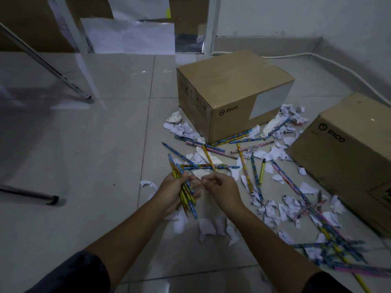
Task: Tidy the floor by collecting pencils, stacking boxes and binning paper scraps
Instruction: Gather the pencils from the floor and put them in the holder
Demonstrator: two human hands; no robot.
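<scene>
My left hand (172, 190) grips a bundle of pencils (183, 188) that points up and away from me. My right hand (222, 190) is just to its right, fingers curled, and what it holds is hidden. Several loose patterned pencils (245, 166) lie scattered on the tiled floor ahead and to the right. White paper scraps (273, 153) are strewn among them. Two brown cardboard boxes stand apart on the floor: one (230, 92) straight ahead, the other (349, 157) at the right.
A yellow marker with a black cap (262, 171) lies among the pencils. A metal leg (48, 64) slants down at the left, and a black one (29, 194) lies low at the far left. A white cable (338, 66) runs along the back wall.
</scene>
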